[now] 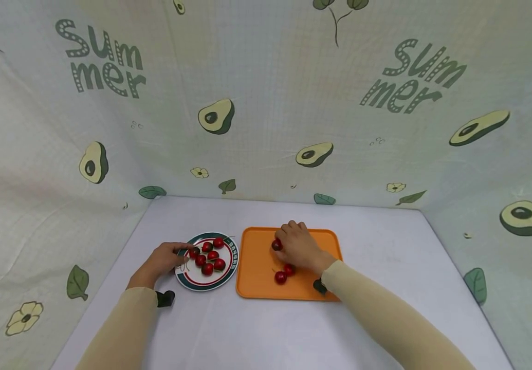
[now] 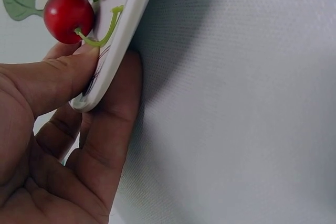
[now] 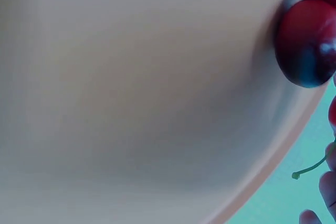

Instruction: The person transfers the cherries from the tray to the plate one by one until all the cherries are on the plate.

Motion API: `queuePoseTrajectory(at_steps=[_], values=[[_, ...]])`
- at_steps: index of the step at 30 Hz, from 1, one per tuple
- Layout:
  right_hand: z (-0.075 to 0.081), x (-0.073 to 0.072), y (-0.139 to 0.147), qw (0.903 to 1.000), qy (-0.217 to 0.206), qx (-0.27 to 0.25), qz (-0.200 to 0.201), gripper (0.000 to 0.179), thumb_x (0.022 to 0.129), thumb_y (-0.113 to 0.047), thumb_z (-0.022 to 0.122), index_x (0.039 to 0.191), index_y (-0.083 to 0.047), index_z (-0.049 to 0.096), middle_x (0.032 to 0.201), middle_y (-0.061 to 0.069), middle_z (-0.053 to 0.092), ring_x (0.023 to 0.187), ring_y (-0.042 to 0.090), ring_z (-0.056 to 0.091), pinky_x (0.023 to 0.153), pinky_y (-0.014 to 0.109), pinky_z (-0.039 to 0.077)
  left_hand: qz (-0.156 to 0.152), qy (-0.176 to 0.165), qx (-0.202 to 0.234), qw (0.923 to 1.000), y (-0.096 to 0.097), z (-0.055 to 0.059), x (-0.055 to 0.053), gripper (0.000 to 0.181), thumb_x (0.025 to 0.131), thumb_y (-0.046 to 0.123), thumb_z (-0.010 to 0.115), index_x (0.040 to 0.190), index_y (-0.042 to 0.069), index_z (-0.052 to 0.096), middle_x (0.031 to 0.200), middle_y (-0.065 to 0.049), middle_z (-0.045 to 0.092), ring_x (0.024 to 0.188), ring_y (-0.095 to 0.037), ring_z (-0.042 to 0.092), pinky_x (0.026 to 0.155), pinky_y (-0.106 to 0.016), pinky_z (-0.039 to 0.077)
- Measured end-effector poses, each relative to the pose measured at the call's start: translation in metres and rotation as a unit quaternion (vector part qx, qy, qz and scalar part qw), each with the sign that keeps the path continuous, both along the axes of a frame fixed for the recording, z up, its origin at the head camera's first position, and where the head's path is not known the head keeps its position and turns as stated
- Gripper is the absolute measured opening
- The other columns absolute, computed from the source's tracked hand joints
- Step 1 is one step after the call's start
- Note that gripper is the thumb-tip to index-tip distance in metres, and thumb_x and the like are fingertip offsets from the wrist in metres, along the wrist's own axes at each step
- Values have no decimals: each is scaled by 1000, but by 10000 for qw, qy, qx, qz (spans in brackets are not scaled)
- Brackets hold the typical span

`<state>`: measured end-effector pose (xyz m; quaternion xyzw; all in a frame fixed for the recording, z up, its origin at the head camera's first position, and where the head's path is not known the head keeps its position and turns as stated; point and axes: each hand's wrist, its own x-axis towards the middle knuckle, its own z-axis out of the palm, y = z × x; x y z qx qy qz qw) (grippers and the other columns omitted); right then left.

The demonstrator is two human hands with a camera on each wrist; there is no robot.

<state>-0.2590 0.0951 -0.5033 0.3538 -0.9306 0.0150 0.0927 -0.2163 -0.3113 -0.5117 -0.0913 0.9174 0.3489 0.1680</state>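
Observation:
At the left, a round white plate (image 1: 191, 283) with a dark green rim carries several red cherries (image 1: 213, 255) with stems. My left hand (image 1: 160, 263) grips its left edge, the thumb on top and fingers underneath; the left wrist view shows the plate edge (image 2: 126, 35) tilted in that grip. A cherry (image 2: 68, 17) with a curved green stem lies near the thumb. Over an orange tray (image 1: 256, 272), my right hand (image 1: 299, 247) holds a dark red cherry (image 1: 277, 244) at its fingertips. Two more cherries (image 1: 280, 277) lie on the tray below it.
Plate and tray stand side by side on a white table (image 1: 210, 329). A cloth backdrop (image 1: 266, 77) printed with avocados and leaves rises behind and beside the table. In the right wrist view, the fingers (image 3: 328, 192) show only at the right edge.

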Motion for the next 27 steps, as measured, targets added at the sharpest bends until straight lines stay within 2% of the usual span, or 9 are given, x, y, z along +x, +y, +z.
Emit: queuePoseTrajectory(at_steps=[5, 14, 18, 20, 27], values=[[7, 0, -6, 9999, 44, -96, 56, 40, 97, -43, 72, 117, -9, 69, 112, 7, 67, 103, 27, 52, 92, 44, 43, 1, -28, 20, 10000, -2, -2, 1, 41, 99, 13, 70, 141, 14, 69, 142, -29, 55, 113, -37, 51, 83, -38, 50], [22, 0, -31, 9998, -167, -66, 128, 40, 99, -43, 69, 123, -11, 68, 115, 5, 66, 106, 24, 51, 96, 43, 43, -29, -13, 66, 10000, -1, -1, -2, 41, 100, 14, 70, 141, 13, 68, 142, -30, 55, 115, -39, 51, 84, -38, 51], [23, 2, -48, 9998, -112, 34, 154, 41, 100, -45, 67, 124, -12, 68, 115, 4, 65, 106, 23, 51, 96, 41, 43, -47, 1, 60, 10000, 1, 0, -4, 41, 100, 14, 71, 140, 14, 69, 143, -30, 55, 116, -39, 50, 89, -43, 52], [22, 3, -57, 9998, 3, 124, 182, 40, 100, -46, 66, 123, -13, 68, 113, 3, 66, 105, 22, 51, 94, 40, 44, -60, -16, 58, 10000, 2, 0, -4, 41, 99, 14, 71, 141, 14, 69, 144, -30, 54, 116, -40, 50, 92, -45, 51], [23, 6, -99, 9995, 12, 163, 260, 36, 99, -48, 68, 114, -15, 68, 104, -1, 63, 101, 20, 50, 91, 37, 42, -68, -43, 62, 9999, -2, -3, -3, 41, 99, 14, 70, 141, 14, 69, 144, -29, 54, 115, -39, 50, 85, -39, 50]])
